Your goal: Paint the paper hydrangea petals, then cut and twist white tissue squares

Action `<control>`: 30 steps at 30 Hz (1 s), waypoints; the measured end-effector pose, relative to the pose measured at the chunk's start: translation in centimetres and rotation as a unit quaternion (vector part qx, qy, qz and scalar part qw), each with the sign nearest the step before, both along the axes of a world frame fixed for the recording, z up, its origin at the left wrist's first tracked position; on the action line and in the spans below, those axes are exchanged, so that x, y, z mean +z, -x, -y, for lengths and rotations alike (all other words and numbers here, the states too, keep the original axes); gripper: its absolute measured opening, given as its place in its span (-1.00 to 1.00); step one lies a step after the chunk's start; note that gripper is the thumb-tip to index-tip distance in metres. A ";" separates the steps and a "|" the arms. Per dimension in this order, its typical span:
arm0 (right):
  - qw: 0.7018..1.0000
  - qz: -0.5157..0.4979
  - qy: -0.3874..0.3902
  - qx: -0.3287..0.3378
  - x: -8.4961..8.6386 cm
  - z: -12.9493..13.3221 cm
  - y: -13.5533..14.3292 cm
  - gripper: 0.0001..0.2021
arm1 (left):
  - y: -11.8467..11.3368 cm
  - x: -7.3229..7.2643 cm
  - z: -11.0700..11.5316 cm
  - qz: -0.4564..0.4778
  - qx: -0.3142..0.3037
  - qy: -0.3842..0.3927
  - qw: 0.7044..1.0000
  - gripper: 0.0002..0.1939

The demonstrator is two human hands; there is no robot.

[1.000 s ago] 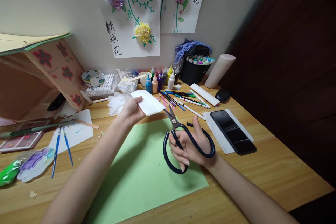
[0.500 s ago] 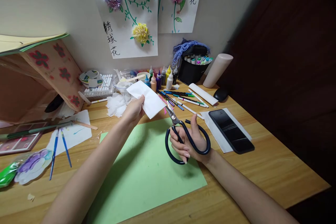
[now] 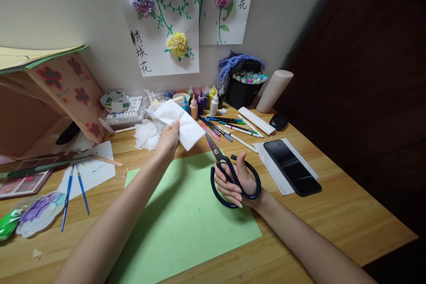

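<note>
Between thumb and fingers, my left hand [image 3: 169, 138] pinches a folded white tissue [image 3: 185, 125], raised over the far edge of a green paper sheet [image 3: 186, 226]. My right hand [image 3: 237, 179] is wrapped through the black handles of a pair of scissors [image 3: 217, 152]. Their blades are together and point up and left, with the tip close to the tissue's right corner. Part of the tissue behind my left fingers is hidden.
Torn white tissue [image 3: 147, 134] lies beyond my left hand. Paint bottles [image 3: 200, 103] and scattered pens [image 3: 229, 126] are at the back. A phone [image 3: 293, 166] rests on white paper at right. Paintbrushes [image 3: 68, 199] and a paint palette [image 3: 41, 215] lie at left.
The scissor blades, slightly apart before, have closed. My left hand has shifted a little left with the tissue, and its lower right edge sits farther from the blades.
</note>
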State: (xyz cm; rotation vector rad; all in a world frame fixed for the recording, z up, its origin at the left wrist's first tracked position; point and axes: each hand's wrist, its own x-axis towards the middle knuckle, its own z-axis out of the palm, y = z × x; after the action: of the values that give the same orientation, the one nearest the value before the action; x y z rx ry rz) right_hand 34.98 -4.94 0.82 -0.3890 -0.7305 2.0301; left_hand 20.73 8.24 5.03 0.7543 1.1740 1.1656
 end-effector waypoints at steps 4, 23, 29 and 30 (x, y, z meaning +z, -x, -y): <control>1.000 0.014 0.007 0.003 0.4 0.2 0.0 -0.20 | 0.0 -0.6 -0.1 -0.028 -0.015 -0.022 0.999 -0.85; 0.998 -0.017 -0.022 0.057 -1.6 -0.2 0.6 -0.27 | -0.5 -1.6 0.9 -0.116 0.027 -0.071 0.990 -0.83; 0.999 0.048 0.013 0.007 -0.4 0.5 1.4 -0.22 | -0.7 -3.2 1.3 -0.146 0.055 -0.160 0.975 -0.83; 0.999 0.051 0.016 0.005 -0.2 0.6 1.4 -0.21 | -0.7 -3.3 1.4 -0.148 0.054 -0.167 0.973 -0.84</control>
State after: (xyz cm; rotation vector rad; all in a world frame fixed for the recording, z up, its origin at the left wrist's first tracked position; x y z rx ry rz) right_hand 33.62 -5.52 0.60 -0.5120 -0.7639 2.0454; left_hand 21.46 6.86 1.73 1.1631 1.2924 1.3961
